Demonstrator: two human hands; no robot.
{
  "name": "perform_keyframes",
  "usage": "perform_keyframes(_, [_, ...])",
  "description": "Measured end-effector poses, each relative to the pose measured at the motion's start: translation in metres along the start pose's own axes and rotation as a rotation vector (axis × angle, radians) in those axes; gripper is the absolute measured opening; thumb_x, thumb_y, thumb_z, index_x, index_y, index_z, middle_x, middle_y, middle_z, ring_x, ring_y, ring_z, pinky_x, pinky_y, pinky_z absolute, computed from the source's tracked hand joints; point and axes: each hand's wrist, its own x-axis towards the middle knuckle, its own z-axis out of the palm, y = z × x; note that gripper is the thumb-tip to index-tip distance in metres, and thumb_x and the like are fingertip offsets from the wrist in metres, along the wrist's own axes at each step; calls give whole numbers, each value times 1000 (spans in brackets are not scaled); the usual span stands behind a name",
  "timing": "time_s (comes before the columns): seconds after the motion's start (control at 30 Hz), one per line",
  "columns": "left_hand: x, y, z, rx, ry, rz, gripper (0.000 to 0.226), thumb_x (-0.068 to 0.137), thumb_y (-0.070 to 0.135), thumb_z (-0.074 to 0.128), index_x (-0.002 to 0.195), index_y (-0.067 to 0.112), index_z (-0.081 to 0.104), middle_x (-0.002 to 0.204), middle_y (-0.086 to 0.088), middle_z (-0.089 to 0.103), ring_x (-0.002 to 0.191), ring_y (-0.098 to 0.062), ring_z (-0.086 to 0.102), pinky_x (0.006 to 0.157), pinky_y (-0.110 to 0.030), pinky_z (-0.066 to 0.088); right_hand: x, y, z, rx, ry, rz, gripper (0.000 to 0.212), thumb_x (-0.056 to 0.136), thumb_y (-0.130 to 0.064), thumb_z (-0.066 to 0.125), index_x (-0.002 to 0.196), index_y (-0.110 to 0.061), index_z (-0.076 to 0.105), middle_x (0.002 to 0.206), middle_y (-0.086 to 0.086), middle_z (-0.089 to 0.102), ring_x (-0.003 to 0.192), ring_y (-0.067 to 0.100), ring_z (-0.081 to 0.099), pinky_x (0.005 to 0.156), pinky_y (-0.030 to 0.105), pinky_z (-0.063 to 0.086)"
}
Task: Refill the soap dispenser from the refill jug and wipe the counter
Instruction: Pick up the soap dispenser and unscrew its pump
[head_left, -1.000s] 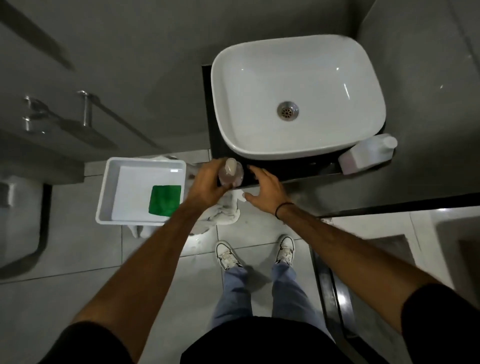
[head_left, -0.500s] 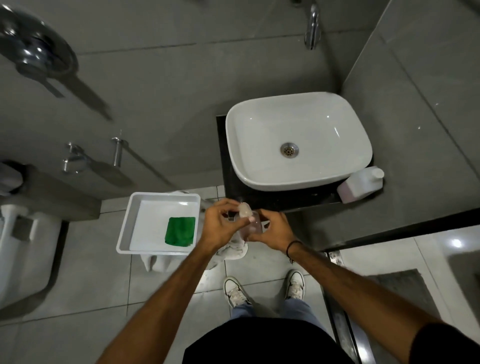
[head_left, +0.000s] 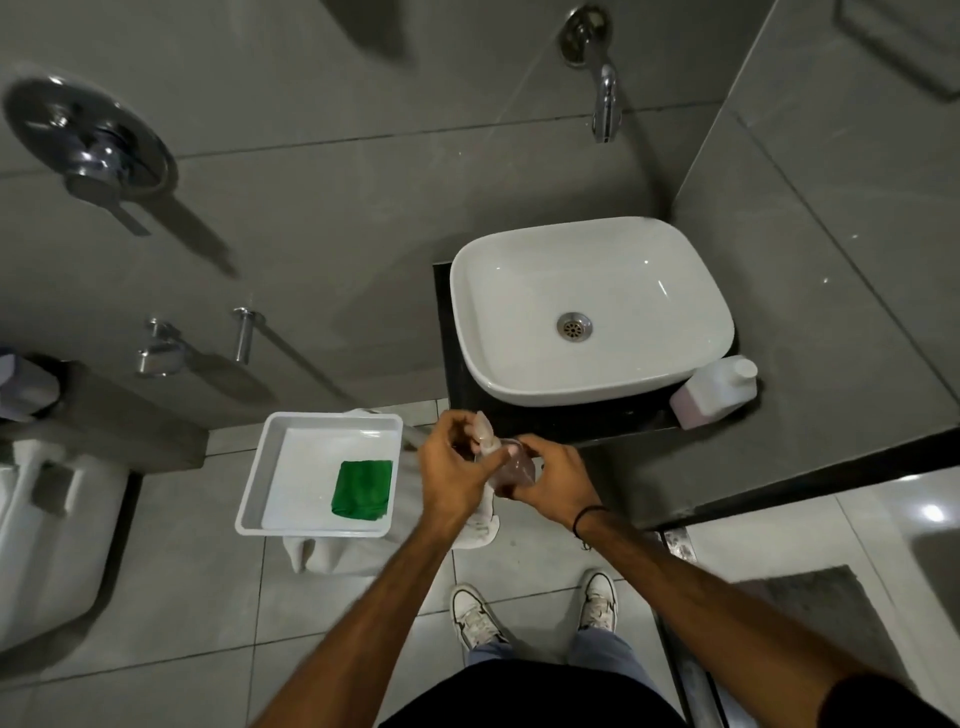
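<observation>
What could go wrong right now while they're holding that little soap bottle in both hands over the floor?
The soap dispenser is held by the left hand and right hand out past the counter edge, above floor tiles; if the top comes off, soap could drip there, near the shoes. The refill jug sits at the counter's corner, where a reaching arm might knock it. The green cloth lies apart in the tray, not at hand for spills.

Both bare forearms are reaching forward and converging in front of the torso. The left hand (head_left: 451, 470) is curling its fingers and thumb around the top of a small object held between the 2 hands. The right hand (head_left: 557, 482) is wrapping its fingers around the lower part from the other side, and its wrist is wearing a thin dark band. The 2 hands are nearly touching each other.
</observation>
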Motion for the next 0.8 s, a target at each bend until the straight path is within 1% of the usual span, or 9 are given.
perform_keyframes(0.1, [2, 4, 8, 9, 173, -66, 58, 56, 51, 93, 92, 24, 57, 79, 10, 65, 69, 4, 61, 61, -5, 48, -1, 4, -1, -61, 40, 11, 65, 59, -42, 94, 114, -31, 62, 110, -10, 71, 95, 6, 64, 83, 28, 59])
perform_keyframes(0.17, [9, 7, 10, -7, 224, -104, 55, 57, 56, 91, 89, 23, 60, 76, 9, 66, 64, 5, 60, 59, -5, 48, -2, 12, -4, -63, 71, 34, 64, 59, -39, 94, 114, -28, 63, 108, -7, 71, 95, 10, 66, 82, 29, 58])
perform_keyframes(0.27, [22, 6, 4, -149, 179, -163, 36, 65, 40, 94, 84, 22, 69, 72, 6, 72, 61, 2, 65, 57, -12, 53, -2, 28, -15, -60, 79, 96, 59, 62, -31, 93, 113, -24, 65, 105, -1, 73, 94, 18, 69, 81, 32, 59])
perform_keyframes(0.4, [33, -12, -17, -242, 38, -273, 27, 67, 27, 95, 87, 19, 79, 81, 1, 78, 70, -10, 71, 62, -18, 57, 3, 53, -36, -49, 130, 210, 57, 61, -22, 92, 112, -21, 67, 101, 5, 73, 86, 20, 66, 74, 22, 49])
perform_keyframes(0.47, [36, -26, -25, -167, -9, -316, 29, 66, 23, 95, 90, 17, 80, 92, -1, 79, 80, -13, 72, 67, -15, 57, 7, 64, -46, -39, 145, 246, 57, 61, -20, 93, 113, -19, 67, 102, 7, 73, 89, 23, 67, 76, 22, 49])
perform_keyframes(0.53, [38, -39, -24, -58, -57, -353, 29, 66, 13, 95, 91, 15, 80, 95, -3, 78, 83, -12, 70, 67, -12, 54, 10, 74, -53, -18, 153, 255, 59, 60, -17, 94, 113, -17, 68, 103, 7, 73, 92, 25, 68, 80, 27, 54])
perform_keyframes(0.67, [49, -59, -3, 36, -152, -424, 30, 72, -12, 84, 100, -7, 73, 92, -6, 74, 75, -8, 74, 61, -9, 55, 20, 88, -58, 36, 177, 238, 63, 58, -8, 95, 116, -12, 69, 106, 9, 73, 95, 27, 69, 86, 36, 59])
perform_keyframes(0.73, [58, -66, 9, 146, -180, -381, 33, 72, -12, 84, 103, -9, 71, 89, -1, 71, 73, -17, 75, 61, -8, 55, 28, 93, -56, 53, 186, 219, 64, 57, -6, 95, 116, -11, 71, 108, 9, 73, 96, 26, 69, 86, 36, 59])
perform_keyframes(0.8, [65, -72, 20, 286, -193, -291, 35, 69, -2, 90, 101, -1, 75, 91, -3, 73, 83, -24, 74, 73, -20, 59, 37, 100, -53, 108, 199, 236, 63, 58, -4, 95, 115, -11, 71, 105, 6, 74, 92, 21, 69, 85, 33, 59])
